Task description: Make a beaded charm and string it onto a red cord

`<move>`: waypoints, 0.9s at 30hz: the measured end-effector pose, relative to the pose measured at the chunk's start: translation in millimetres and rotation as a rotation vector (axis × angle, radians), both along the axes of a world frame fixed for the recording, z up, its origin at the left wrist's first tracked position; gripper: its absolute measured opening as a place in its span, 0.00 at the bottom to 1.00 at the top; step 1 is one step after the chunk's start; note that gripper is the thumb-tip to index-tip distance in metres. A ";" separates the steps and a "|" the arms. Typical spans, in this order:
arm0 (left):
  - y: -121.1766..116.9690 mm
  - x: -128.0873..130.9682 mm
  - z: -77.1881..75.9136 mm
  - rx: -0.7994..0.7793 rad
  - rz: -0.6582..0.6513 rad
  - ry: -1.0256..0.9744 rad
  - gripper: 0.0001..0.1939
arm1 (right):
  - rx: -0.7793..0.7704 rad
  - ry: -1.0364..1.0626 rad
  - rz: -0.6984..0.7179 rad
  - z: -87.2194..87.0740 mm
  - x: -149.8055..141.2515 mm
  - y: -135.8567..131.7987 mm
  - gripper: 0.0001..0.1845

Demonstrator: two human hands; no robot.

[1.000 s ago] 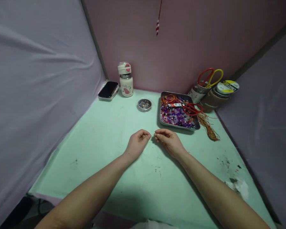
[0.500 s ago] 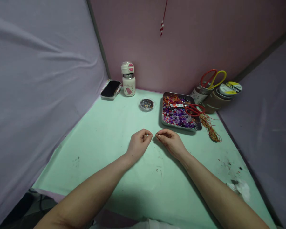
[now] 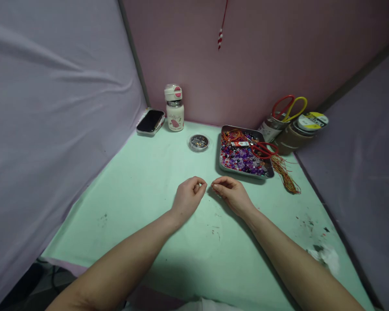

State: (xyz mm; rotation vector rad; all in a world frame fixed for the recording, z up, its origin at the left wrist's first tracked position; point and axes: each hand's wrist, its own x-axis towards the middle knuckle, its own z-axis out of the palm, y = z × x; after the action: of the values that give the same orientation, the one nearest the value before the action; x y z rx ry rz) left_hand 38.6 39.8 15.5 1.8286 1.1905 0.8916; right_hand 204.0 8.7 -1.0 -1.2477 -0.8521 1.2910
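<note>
Over the middle of the pale green tabletop [image 3: 142, 185], my left hand [image 3: 190, 193] is closed, thumb and index finger pinched together. Facing it across a small gap, my right hand [image 3: 231, 192] pinches in the same way. Whatever sits between either pair of fingertips is too small to make out. Just beyond my right hand lies a metal tray [image 3: 221, 149] of purple, red and clear beads [image 3: 243, 160]. Red-handled scissors [image 3: 264, 150] and coiled orange thread [image 3: 234, 136] rest on top of the beads. A small round clear dish [image 3: 199, 142] with tiny pieces stands beyond my left hand.
At the back left are a phone [image 3: 151, 121] and a white bottle [image 3: 175, 110]. Jars [image 3: 290, 137] stand at the back right, one holding red- and yellow-handled tools [image 3: 290, 108]. A thread bundle [image 3: 285, 175] trails beside the tray. A red-and-white beaded cord [image 3: 220, 36] hangs at the back.
Both hands keep nearly the same place and the same pinch. The whole view has shifted very slightly; nothing else visibly differs.
</note>
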 end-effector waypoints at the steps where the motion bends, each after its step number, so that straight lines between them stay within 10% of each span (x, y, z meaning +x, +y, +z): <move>1: 0.0 -0.1 -0.2 0.008 0.000 0.005 0.06 | 0.002 -0.007 0.001 0.0 0.1 0.0 0.12; 27: 2.8 6.3 -3.2 -0.298 -0.068 -0.163 0.10 | 0.306 -0.560 -0.052 7.6 -11.2 -9.5 0.06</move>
State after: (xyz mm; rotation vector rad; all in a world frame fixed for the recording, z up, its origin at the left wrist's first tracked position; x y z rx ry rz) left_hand 44.8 42.6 12.2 1.5185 1.0881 0.7641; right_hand 192.8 -0.8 6.5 -1.3865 -1.3466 0.7309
